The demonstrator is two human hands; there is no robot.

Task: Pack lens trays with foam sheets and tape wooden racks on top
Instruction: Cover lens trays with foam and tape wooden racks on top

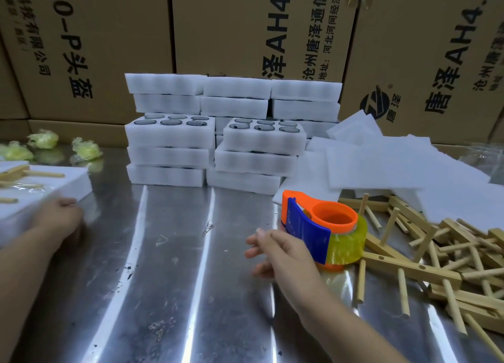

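Closest to me, my right hand (275, 253) hovers over the steel table (177, 294) with its fingers loose and spread apart, holding nothing, its back just beside the orange and blue tape dispenser (324, 231), which stands on the table with its yellowish roll. My left hand (60, 218) is at the near corner of a white packed tray (62, 185) that carries a wooden rack (16, 171); the fingers bend against the foam, but I cannot tell whether they grip it. To the right lies a jumbled pile of wooden racks (436, 253), with loose foam sheets (395, 166) behind it. Further back, the lens trays (169, 144) sit in stacks mid-table, yellow-green wads (43, 139) lie at the left, and cardboard boxes (231, 21) form the back wall.
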